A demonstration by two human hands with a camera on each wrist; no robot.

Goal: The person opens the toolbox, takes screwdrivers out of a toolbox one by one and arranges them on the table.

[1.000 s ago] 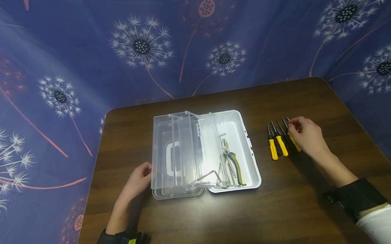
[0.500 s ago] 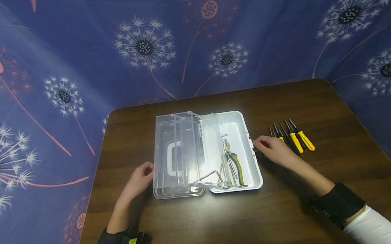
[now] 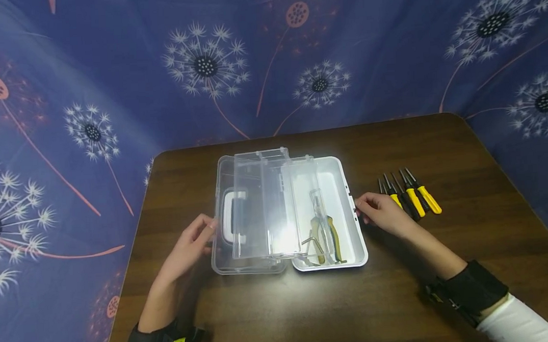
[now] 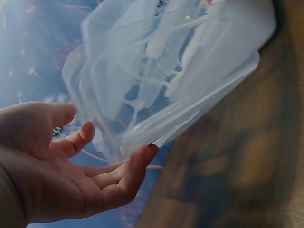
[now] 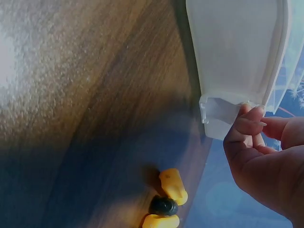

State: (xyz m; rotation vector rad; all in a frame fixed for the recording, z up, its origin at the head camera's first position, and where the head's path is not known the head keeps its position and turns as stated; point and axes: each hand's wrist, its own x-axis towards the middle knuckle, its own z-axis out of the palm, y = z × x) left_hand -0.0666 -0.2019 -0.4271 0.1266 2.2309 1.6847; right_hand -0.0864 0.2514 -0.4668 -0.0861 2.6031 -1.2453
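Note:
An opened toolbox lies mid-table: a white base [image 3: 330,176] on the right, a clear lid [image 3: 248,269] with a white handle [image 3: 228,219] on the left. Clear trays [image 3: 250,207] hang between them, over part of the base. Combination pliers [image 3: 335,239] and hex keys [image 3: 314,239] lie in the base, partly seen through plastic. My left hand [image 3: 192,246] holds the lid's left edge, its fingers [image 4: 135,173] curled against the rim in the left wrist view. My right hand [image 3: 383,212] pinches the base's right rim by the white latch [image 5: 204,109]; the fingertips partly hide the contact.
Several screwdrivers [image 3: 429,200] with yellow or black handles lie to the right of the base, some partly behind my right hand. A wooden table [image 3: 307,312] carries everything. Patterned blue cloth [image 3: 269,64] hangs behind its far edge.
My right hand has gone left from the screwdrivers to the base's rim. The lid has lifted at my left hand, and the clear trays have shifted right over the pliers.

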